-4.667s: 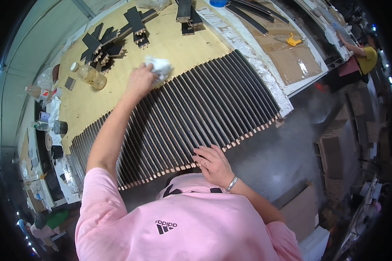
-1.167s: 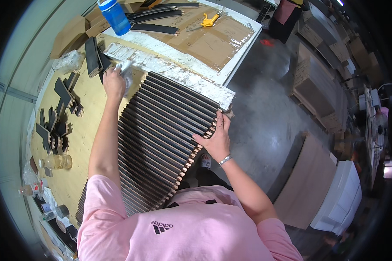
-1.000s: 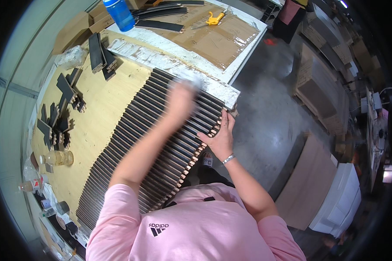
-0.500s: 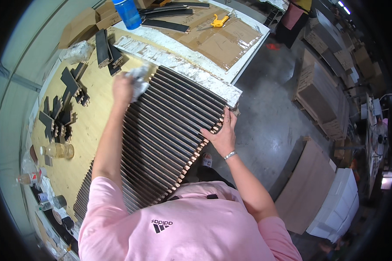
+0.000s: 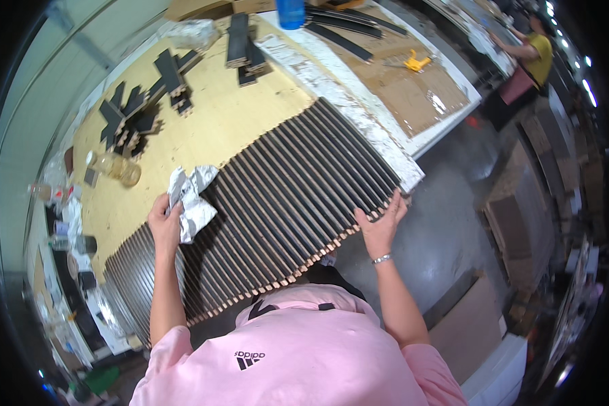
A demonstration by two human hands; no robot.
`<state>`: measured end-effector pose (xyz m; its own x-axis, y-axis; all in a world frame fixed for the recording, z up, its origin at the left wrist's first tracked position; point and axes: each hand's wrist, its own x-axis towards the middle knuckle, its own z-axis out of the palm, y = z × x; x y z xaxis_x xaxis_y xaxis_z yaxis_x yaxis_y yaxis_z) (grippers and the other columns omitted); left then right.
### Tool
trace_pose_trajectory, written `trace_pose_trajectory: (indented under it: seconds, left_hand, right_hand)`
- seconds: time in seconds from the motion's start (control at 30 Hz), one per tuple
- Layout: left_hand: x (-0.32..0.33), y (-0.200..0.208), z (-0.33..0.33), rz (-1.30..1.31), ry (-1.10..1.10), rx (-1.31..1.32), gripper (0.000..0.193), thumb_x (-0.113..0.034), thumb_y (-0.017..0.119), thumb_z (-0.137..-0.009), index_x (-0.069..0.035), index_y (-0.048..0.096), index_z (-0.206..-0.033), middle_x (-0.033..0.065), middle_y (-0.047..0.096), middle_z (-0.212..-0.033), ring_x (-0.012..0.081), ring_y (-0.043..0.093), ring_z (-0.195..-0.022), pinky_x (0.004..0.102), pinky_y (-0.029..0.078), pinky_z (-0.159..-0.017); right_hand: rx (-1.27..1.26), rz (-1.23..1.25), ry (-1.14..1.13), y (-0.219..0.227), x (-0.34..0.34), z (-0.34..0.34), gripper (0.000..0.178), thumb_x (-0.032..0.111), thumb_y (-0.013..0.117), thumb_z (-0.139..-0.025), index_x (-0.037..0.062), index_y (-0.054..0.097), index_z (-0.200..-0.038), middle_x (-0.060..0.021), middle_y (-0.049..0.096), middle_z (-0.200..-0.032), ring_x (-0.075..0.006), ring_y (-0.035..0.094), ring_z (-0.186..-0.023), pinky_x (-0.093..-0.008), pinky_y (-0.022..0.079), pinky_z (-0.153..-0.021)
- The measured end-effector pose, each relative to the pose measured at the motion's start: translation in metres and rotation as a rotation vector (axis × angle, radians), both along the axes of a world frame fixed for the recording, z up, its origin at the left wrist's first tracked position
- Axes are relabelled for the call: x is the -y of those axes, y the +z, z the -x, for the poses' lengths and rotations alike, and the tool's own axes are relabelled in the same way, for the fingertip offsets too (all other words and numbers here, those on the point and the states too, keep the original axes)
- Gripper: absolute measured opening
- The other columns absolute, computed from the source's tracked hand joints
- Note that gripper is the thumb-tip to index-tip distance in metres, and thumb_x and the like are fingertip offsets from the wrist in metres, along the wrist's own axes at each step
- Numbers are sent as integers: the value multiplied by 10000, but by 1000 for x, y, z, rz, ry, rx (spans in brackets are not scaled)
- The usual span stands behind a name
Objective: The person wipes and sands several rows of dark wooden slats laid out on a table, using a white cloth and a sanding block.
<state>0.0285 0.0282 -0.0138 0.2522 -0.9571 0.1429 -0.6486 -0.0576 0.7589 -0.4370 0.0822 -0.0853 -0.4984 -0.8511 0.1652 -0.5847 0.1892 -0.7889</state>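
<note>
One bottle (image 5: 117, 169) & a heap of blk pieces (image 5: 142, 120) sit L on the pale wood top (image 5: 240, 111); my L hand (image 5: 164, 218) pinches a crumpled white cloth (image 5: 196, 206) across the far edge of the blk strip row (image 5: 291, 196), along the near side. My R hand (image 5: 381, 227), thumb & fingers apart, is at the row's near R corner, w/ grey floor (image 5: 440, 216) just past & a brown stack (image 5: 511, 210) farther R.

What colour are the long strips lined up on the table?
The strips are black, with pale, wood-coloured ends; the head view shows this best.
</note>
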Motion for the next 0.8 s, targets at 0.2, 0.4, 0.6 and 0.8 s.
trace_pose_trajectory:
  seconds: [0.2,0.4,0.6,0.8]
  left_hand:
    - [-113,17,-21,7,235,398,306,-81,683,-832,-3,675,-1129,188,633,-1241,347,599,-1145,411,456,-1014]
    - [-186,16,-32,99,435,312,210,-72,677,-826,-16,716,-1025,177,673,-1158,349,622,-1100,418,488,-967]
    - [-237,33,-94,333,590,268,133,-11,653,-847,0,716,-964,154,715,-995,321,698,-926,368,545,-817]
    - [-314,9,-249,306,994,303,149,-17,623,-879,-27,730,-983,130,734,-948,280,706,-842,335,539,-758]
  right_hand:
    - [45,-31,63,-2,4,-5,1073,245,852,-735,-50,198,-1533,-264,297,-1437,-431,393,-1310,-468,381,-1097]
    - [292,-114,125,7,6,9,936,112,804,-804,-77,190,-1484,-268,322,-1431,-348,451,-1270,-449,450,-1038]
    - [-391,-47,90,-26,16,42,818,310,756,-883,-86,353,-1473,-330,476,-1318,-373,550,-1167,-436,509,-976]
    - [-160,35,-79,-21,-1,46,710,418,694,-913,-111,508,-1349,-313,613,-1252,-411,627,-1121,-441,499,-968]
